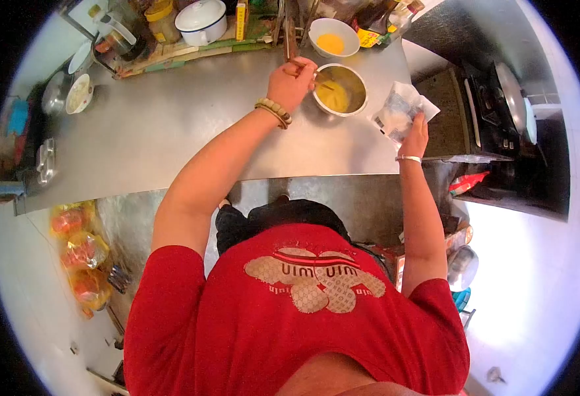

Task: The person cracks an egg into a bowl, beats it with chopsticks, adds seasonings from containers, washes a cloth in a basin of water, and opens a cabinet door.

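Observation:
Fingers closed, my left hand [292, 82] grips thin sticks that look like chopsticks [328, 87], their tips reaching into a metal bowl. The metal bowl [356, 78] stands on the counter and holds a yellow mixture [333, 97]. To the right of the bowl, my right hand [416, 136] holds a white plastic packet [400, 105] between thumb and fingers. Behind the metal bowl is a white bowl [349, 41] with yellow liquid in it.
The steel counter [105, 152] ends in front of my body. A lidded white pot [201, 21] and jars stand at the back. A small bowl [79, 94] sits far left; the stove [491, 109] is at right.

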The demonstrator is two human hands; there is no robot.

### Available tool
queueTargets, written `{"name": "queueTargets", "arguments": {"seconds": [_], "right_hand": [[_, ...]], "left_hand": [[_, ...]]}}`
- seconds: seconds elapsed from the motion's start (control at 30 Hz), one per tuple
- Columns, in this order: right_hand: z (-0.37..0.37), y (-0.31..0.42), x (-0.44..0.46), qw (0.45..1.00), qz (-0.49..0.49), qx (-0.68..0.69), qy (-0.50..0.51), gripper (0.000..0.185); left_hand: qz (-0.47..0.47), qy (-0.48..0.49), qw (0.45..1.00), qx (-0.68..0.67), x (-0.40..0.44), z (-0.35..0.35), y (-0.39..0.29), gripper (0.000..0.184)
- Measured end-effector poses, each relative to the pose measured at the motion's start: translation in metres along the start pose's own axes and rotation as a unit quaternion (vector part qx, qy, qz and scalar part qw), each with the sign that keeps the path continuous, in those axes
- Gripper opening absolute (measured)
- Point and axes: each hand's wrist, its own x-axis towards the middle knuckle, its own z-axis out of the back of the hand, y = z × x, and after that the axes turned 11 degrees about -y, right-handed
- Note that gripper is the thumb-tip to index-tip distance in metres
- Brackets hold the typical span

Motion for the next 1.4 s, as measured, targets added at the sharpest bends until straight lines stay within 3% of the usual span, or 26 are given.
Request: {"name": "queueTargets", "arguments": {"seconds": [0.07,0.2,0.3,0.4,0.43,0.5,0.6,0.67,0.7,0.77,0.8,0.87,0.9,0.97,1.0,1.07,1.1,1.17,1.2,1.27,1.4], "right_hand": [[-0.006,-0.007,0.003,0.996,-0.028,0.085,0.018,0.042],[-0.023,-0.014,0.015,0.994,-0.046,0.1,0.005,0.041],[-0.027,-0.018,0.016,0.996,-0.021,0.09,0.003,0.042],[-0.025,-0.015,0.015,0.993,0.103,-0.061,-0.004,0.041],[-0.022,-0.013,0.013,0.993,0.102,-0.063,-0.004,0.041],[-0.02,0.001,0.005,0.977,0.191,-0.09,0.029,0.038],[-0.013,0.005,0.009,0.961,0.255,-0.1,0.029,0.034],[-0.007,0.015,0.007,0.949,0.284,-0.133,0.037,0.033],[-0.006,0.022,0.005,0.934,0.313,-0.165,0.047,0.032],[-0.004,0.028,0.002,0.928,0.316,-0.187,0.061,0.031],[-0.003,0.031,0.0,0.921,0.319,-0.209,0.075,0.03],[-0.002,0.038,-0.003,0.909,0.337,-0.229,0.084,0.03],[-0.001,0.039,-0.004,0.897,0.355,-0.247,0.093,0.03],[-0.002,0.036,0.001,0.886,0.367,-0.267,0.097,0.03],[-0.002,0.035,0.002,0.874,0.379,-0.287,0.1,0.03],[-0.002,0.042,-0.001,0.866,0.388,-0.295,0.11,0.03],[-0.003,0.046,-0.003,0.859,0.396,-0.301,0.119,0.03],[-0.005,0.05,-0.004,0.857,0.401,-0.301,0.12,0.03],[-0.005,0.051,-0.004,0.854,0.405,-0.303,0.119,0.03],[-0.003,0.053,-0.002,0.846,0.413,-0.317,0.119,0.03],[-0.003,0.056,-0.003,0.835,0.418,-0.336,0.122,0.029]], "left_hand": [[0.064,0.086,0.994,-0.038,-0.001,0.0,0.001,0.024],[0.012,0.01,1.0,-0.013,-0.001,-0.001,-0.006,0.025],[0.072,0.04,0.996,-0.047,-0.002,-0.002,-0.007,0.025],[0.03,0.002,0.999,-0.013,0.002,0.0,-0.008,0.026],[0.053,0.033,0.998,-0.019,0.003,0.003,-0.007,0.026],[0.077,0.063,0.995,-0.027,0.004,0.003,-0.004,0.027],[0.017,-0.002,1.0,-0.021,0.004,0.002,-0.007,0.028],[0.104,0.069,0.992,-0.027,0.002,0.005,-0.01,0.029],[0.104,0.07,0.992,-0.028,0.003,0.003,-0.007,0.029],[-0.015,-0.041,0.998,-0.045,0.002,-0.003,-0.006,0.025],[-0.014,-0.041,0.998,-0.045,0.002,0.0,-0.008,0.025],[0.078,0.092,0.992,0.032,0.001,0.008,-0.012,0.028],[0.079,0.091,0.992,0.031,0.0,0.007,-0.008,0.028],[-0.032,-0.03,0.999,-0.025,-0.001,0.003,-0.003,0.029],[-0.032,-0.031,0.999,-0.026,-0.001,0.005,-0.005,0.029],[0.072,0.07,0.994,0.049,-0.002,0.012,-0.007,0.028],[0.072,0.067,0.994,0.048,0.0,0.011,0.0,0.028],[-0.058,-0.009,0.997,0.046,0.001,0.008,0.007,0.027],[-0.057,-0.01,0.997,0.044,-0.001,0.01,0.005,0.027],[0.037,0.027,0.998,0.048,-0.006,0.012,-0.002,0.027],[0.01,-0.016,1.0,-0.017,-0.009,0.002,0.0,0.03]]}}
